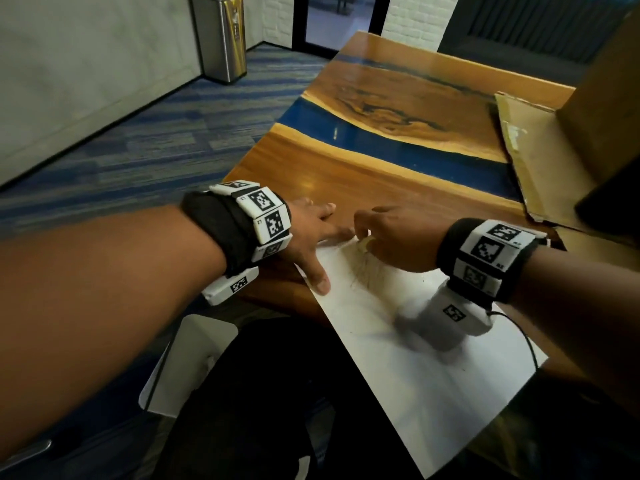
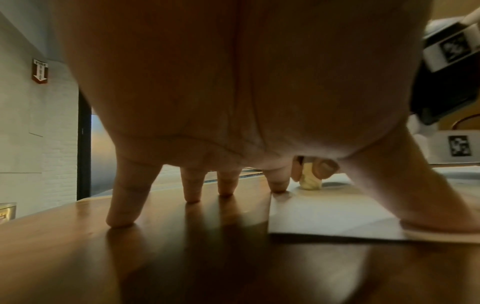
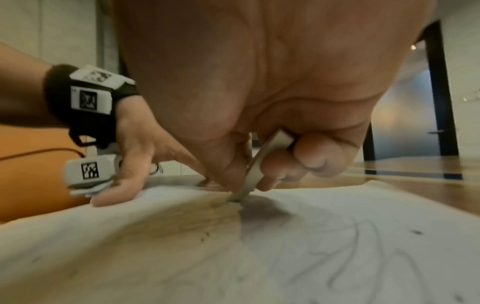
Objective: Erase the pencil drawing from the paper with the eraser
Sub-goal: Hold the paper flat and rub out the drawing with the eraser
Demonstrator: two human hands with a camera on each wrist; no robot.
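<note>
Eraser [image 3: 255, 170]: right hand [image 1: 398, 237] is pinching it, tilted, tip touching paper [image 1: 433, 375] near its far corner; left hand [image 1: 311, 233] is pressing fingers flat beside it.

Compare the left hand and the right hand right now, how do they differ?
The left hand is spread with straight fingers; the right hand is curled. The left hand holds nothing and presses the paper down with thumb and forefinger, its other fingertips on the table; the right hand pinches the eraser and bears its tip on the paper. Both work at the paper's far end, close together, and both wrists wear marker bands.
</note>
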